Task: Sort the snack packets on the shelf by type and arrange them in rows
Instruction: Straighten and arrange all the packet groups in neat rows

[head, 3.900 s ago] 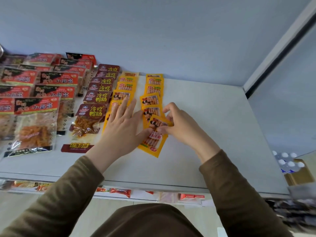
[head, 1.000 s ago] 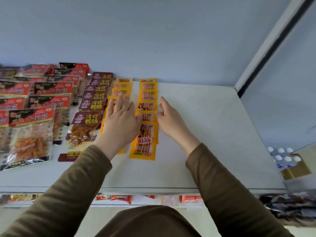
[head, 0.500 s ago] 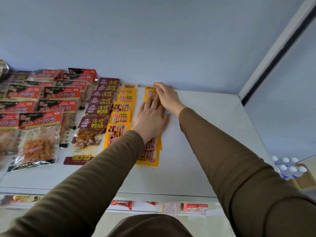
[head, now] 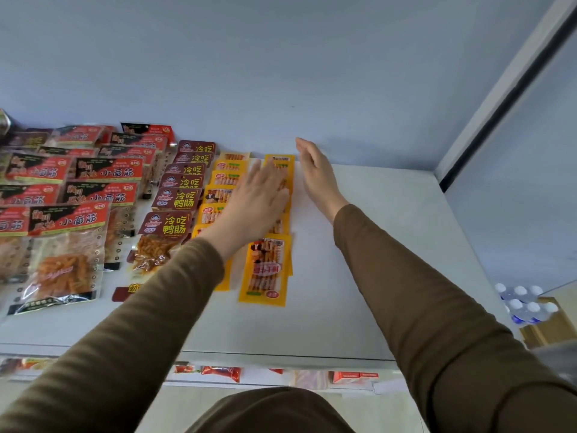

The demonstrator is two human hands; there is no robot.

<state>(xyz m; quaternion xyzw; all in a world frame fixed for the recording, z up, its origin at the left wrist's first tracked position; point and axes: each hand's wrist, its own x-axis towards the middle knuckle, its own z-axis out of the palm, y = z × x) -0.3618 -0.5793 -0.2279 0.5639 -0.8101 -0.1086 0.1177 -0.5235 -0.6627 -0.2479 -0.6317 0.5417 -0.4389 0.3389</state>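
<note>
- My left hand [head: 256, 198] lies flat with straight, spread fingers on the right-hand row of yellow packets [head: 265, 270], pressing down on its middle and holding nothing.
- My right hand [head: 315, 173] stands on edge just right of that row's far end, fingers straight and together, thumb side up; it grips nothing, and I cannot tell whether its edge touches the shelf [head: 359, 245].
- The yellow packets run in two overlapping rows from the back wall [head: 281, 73] toward me; the nearest packet of the right row lies fully in view, slightly askew over the one beneath it.
- The left yellow row [head: 224, 178] is partly hidden under my left wrist and sleeve.
- Left of the yellow rows lies a row of dark red packets [head: 175, 223], overlapping like shingles.
- Further left, larger red-and-black packets [head: 68, 245] with clear windows lie in several rows.
- The right part of the shelf is bare white surface.
- Below the shelf edge, more packets [head: 221, 371] show on a lower level.
- Lower right, bottles with white caps [head: 521, 303] stand beside a cardboard box [head: 549, 326].
</note>
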